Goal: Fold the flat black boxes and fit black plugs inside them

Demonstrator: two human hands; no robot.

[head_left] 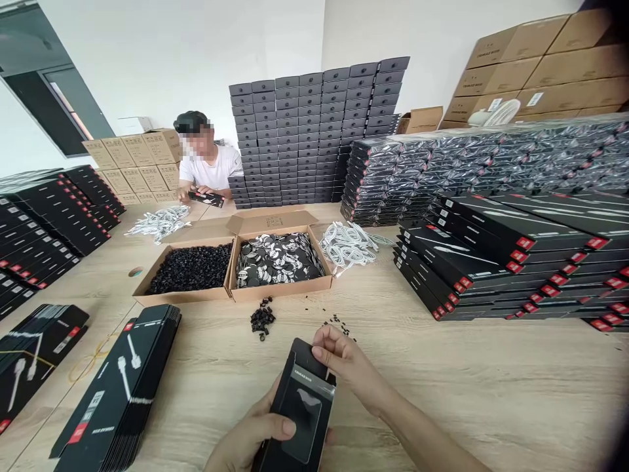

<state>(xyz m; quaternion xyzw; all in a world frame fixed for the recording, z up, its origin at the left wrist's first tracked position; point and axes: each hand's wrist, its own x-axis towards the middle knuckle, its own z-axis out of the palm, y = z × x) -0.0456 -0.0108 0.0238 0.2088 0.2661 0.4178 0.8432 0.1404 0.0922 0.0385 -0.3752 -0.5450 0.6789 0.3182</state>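
Observation:
Low in the head view, a black retail box with a clear window (301, 413) stands upright in my hands. My left hand (250, 429) wraps around its lower part, thumb across the front. My right hand (344, 360) pinches the box's top end between its fingers and thumb. Just beyond my hands lies a small heap of black plastic parts (262, 321) on the wooden table (481, 387), with a few loose pieces scattered to its right. The box's lower end is cut off by the frame's bottom edge.
Open cartons hold black parts (190, 269) and black-and-white packets (278, 260), flanked by bundled white cables (348, 246). Flat black boxes (118, 393) lie left; stacks (506, 255) stand right. A co-worker (206, 160) handles a black box across the table.

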